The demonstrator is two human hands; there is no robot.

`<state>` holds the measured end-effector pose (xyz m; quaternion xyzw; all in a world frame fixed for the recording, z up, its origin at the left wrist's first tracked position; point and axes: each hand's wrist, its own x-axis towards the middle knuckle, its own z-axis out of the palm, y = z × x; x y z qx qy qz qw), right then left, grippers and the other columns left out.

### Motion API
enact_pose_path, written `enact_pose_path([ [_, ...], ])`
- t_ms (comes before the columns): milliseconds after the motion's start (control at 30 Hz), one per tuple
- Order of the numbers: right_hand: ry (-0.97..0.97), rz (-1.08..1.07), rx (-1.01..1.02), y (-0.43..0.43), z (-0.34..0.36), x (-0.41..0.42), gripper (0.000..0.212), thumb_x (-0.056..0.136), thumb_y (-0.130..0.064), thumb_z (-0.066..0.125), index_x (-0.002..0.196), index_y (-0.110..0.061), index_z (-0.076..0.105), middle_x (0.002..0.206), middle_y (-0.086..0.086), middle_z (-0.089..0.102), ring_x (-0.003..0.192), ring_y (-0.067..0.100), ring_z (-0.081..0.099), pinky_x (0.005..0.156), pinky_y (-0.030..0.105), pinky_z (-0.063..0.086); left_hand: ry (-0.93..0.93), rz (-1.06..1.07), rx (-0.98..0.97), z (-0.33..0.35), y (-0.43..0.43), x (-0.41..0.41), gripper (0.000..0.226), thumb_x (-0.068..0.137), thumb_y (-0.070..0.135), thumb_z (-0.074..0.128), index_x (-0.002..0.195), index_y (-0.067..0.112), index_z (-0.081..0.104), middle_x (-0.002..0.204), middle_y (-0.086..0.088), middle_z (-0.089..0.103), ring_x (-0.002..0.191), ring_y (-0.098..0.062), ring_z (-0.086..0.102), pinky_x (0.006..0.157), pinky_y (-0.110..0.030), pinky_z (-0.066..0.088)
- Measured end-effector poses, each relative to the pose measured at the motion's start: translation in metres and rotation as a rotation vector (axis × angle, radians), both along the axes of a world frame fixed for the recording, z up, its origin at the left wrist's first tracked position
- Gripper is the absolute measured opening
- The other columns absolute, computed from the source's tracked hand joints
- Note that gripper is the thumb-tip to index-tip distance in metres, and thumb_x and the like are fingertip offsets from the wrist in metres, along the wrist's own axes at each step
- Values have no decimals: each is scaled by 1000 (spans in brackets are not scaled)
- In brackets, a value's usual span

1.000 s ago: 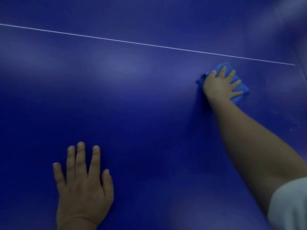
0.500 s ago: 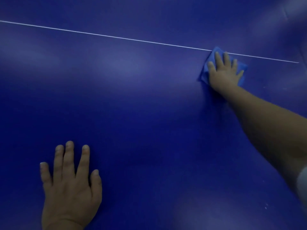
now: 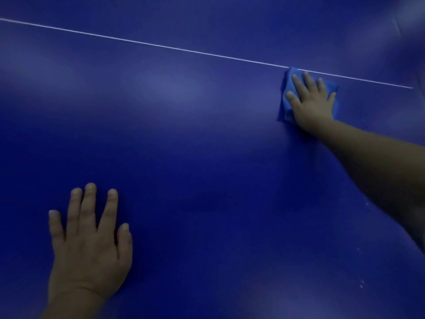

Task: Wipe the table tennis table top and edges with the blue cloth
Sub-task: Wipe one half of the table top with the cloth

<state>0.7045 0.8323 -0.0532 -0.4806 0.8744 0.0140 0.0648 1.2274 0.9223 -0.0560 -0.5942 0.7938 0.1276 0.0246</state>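
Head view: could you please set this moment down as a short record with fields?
table: dark blue top, fills the view
line: thin, white, across the far part
cloth: blue, flat on the table, far corner on the line
right hand: pressed flat on the cloth, fingers spread
left hand: flat on the bare table, near side
specks: few, white, at right

No lettering, label, brand or number is showing legibly. One marking is appearing: a thin white line (image 3: pixel 161 45), running across the blue table top (image 3: pixel 207 180) from 10 o'clock to 2 o'clock.
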Motion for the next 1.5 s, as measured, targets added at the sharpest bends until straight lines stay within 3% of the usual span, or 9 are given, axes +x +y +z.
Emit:
enact_pose_path([
  [167, 51, 561, -26, 108, 0, 77, 61, 98, -51, 32, 154, -29, 32, 163, 10, 28, 148, 46, 24, 109, 76, 18, -2, 2, -9, -4, 1, 1, 68, 96, 47, 23, 155, 13, 30, 165, -15, 15, 154, -30, 3, 121, -51, -9],
  [333, -29, 1170, 87, 229, 4, 95, 55, 103, -55, 35, 153, -32, 39, 164, 7, 29, 150, 45, 19, 115, 71, 8, 22, 12, -25, -5, 2, 3, 69, 95, 47, 22, 155, 13, 30, 165, -15, 14, 154, -29, 3, 122, -54, -5],
  [400, 50, 1075, 62, 189, 4, 71, 55, 103, -56, 29, 150, -29, 42, 158, 12, 37, 146, 48, 28, 110, 77, 18, 36, 16, -39, -3, 4, 2, 70, 95, 47, 22, 156, 13, 29, 165, -15, 14, 154, -28, 2, 123, -53, -6],
  [467, 50, 597, -9, 142, 4, 48, 62, 100, -56, 26, 154, -27, 35, 160, 14, 33, 146, 48, 27, 106, 80, 20, 42, 8, -40, -1, 4, 0, 71, 94, 46, 21, 156, 14, 27, 166, -15, 13, 154, -27, 1, 123, -53, -5],
  [600, -40, -106, -50, 87, 4, 56, 60, 101, -60, 25, 158, -44, 14, 169, -11, 4, 155, 30, -1, 117, 70, -2, 43, 17, -43, 1, 6, -1, 72, 93, 48, 18, 158, 17, 21, 167, -12, 9, 154, -25, -3, 123, -53, -5],
  [800, -20, 733, -84, 167, -8, 215, 59, 97, -57, 31, 152, -36, 40, 164, 0, 29, 151, 41, 20, 112, 76, 9, 7, 10, -49, 1, 7, -3, 73, 93, 49, 13, 160, 20, 15, 167, -10, 5, 154, -27, -2, 122, -54, -3],
  [900, -11, 1048, -27, 250, 1, 187, 55, 100, -55, 38, 150, -33, 43, 162, 3, 34, 151, 41, 22, 115, 70, 9, 11, 0, -40, -3, 4, 2, 63, 103, 46, 22, 160, 21, 14, 168, -9, 2, 154, -27, -4, 121, -56, -3],
  [1133, -104, -216, 4, 221, 6, 91, 60, 100, -62, 25, 157, -48, 14, 168, -13, 1, 155, 28, -5, 117, 69, -4, 169, -100, -11, 11, 40, 24, 78, 91, 51, 26, 158, 11, 21, 167, -14, 9, 154, -28, 0, 123, -51, -2],
  [1500, -71, 461, -44, 438, -2, 265, 56, 103, -61, 32, 156, -43, 28, 168, -4, 17, 154, 36, 9, 113, 74, 12, 68, -542, -10, 3, 158, 8, 69, 95, 46, 28, 154, 10, 34, 164, -9, 20, 154, -26, 9, 121, -61, 9],
])
